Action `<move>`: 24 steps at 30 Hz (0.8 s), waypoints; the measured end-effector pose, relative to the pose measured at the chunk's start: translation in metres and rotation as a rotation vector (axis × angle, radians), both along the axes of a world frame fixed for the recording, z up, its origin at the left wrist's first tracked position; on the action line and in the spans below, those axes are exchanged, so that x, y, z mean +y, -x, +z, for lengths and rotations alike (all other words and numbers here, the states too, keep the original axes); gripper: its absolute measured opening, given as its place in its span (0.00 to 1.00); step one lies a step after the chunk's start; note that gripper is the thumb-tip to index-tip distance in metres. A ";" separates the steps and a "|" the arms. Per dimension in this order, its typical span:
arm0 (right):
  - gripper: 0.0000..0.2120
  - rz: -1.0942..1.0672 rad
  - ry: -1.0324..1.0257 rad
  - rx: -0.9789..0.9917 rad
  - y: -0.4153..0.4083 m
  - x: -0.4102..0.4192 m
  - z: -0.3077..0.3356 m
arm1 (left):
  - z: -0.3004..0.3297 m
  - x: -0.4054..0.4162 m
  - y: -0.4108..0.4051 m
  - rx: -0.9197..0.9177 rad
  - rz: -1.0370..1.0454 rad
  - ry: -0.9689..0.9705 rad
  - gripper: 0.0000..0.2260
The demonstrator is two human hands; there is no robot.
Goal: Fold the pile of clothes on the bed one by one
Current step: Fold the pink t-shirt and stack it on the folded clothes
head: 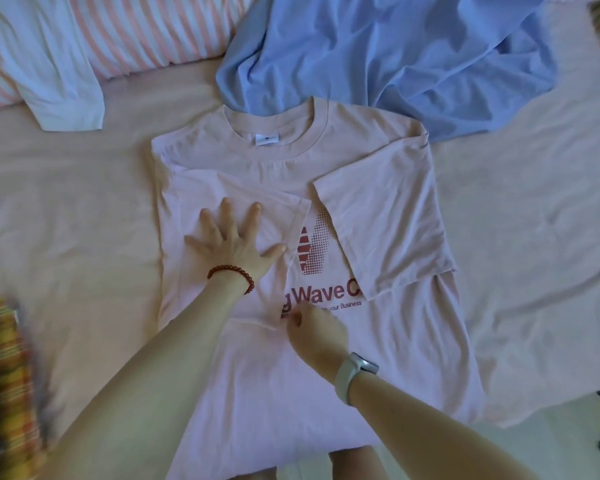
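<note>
On the bed (pixel 66 209), a pink T-shirt (pixel 388 341) lies flat, front side up, its collar toward the far side and its hem hanging near the person at the near edge. Both sleeves are folded inward over the chest: the right sleeve (pixel 381 216) lies diagonally across the red print (pixel 312 251), covering the end of the printed words, and the left sleeve and side panel are folded over toward the middle. The left hand (pixel 229 240) rests flat on that folded left panel, fingers spread wide and straight, palm pressing the cloth down; a red bead bracelet (pixel 231 271) circles its wrist. The right hand (pixel 316 330) sits just below the print, at the lower corner of the folded panel, its fingers curled and pinching the cloth there. A pale watch (pixel 357 372) is strapped on that wrist.

Beyond the collar, a blue garment (pixel 413 57) lies crumpled, its edge touching the pink shirt's shoulder. To the far left, a white garment (pixel 49 64) drapes over a pink-and-white striped pillow (pixel 136 32). At the near left edge, a blurred orange and yellow plaid cloth (pixel 4 368) shows.
</note>
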State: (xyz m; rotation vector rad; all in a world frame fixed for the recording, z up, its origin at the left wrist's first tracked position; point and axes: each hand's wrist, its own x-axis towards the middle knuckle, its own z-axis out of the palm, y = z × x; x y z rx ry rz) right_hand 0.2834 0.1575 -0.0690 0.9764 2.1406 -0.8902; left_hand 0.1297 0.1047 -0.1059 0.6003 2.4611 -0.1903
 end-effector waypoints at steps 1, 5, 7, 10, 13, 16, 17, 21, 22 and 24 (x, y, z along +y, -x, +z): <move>0.11 0.009 -0.048 0.076 -0.002 0.015 0.004 | 0.000 0.002 0.002 0.030 -0.022 -0.010 0.37; 0.12 -0.023 -0.265 0.553 0.021 0.094 0.006 | 0.015 0.006 0.028 0.194 -0.105 -0.321 0.25; 0.14 0.091 -0.439 0.648 0.045 0.140 0.001 | 0.020 0.011 0.054 0.295 -0.116 -0.365 0.24; 0.23 0.345 -0.521 0.484 0.088 0.200 -0.005 | 0.020 0.016 0.104 0.290 -0.107 -0.129 0.34; 0.33 0.512 -0.555 0.340 0.123 0.247 -0.011 | 0.020 0.015 0.144 0.155 0.008 -0.023 0.44; 0.39 0.560 -0.513 0.283 0.152 0.265 -0.015 | 0.018 0.014 0.169 0.039 0.138 -0.044 0.51; 0.39 0.562 -0.483 0.256 0.158 0.266 -0.016 | 0.017 0.014 0.174 -0.002 0.162 -0.061 0.52; 0.31 0.536 -0.487 0.303 0.164 0.262 -0.013 | 0.016 0.010 0.175 0.007 0.151 -0.214 0.46; 0.27 0.584 -0.549 0.389 0.160 0.258 -0.011 | 0.018 0.007 0.170 0.083 0.047 -0.276 0.40; 0.22 0.744 -0.601 0.607 0.151 0.246 -0.007 | 0.021 0.003 0.154 0.189 -0.196 -0.357 0.32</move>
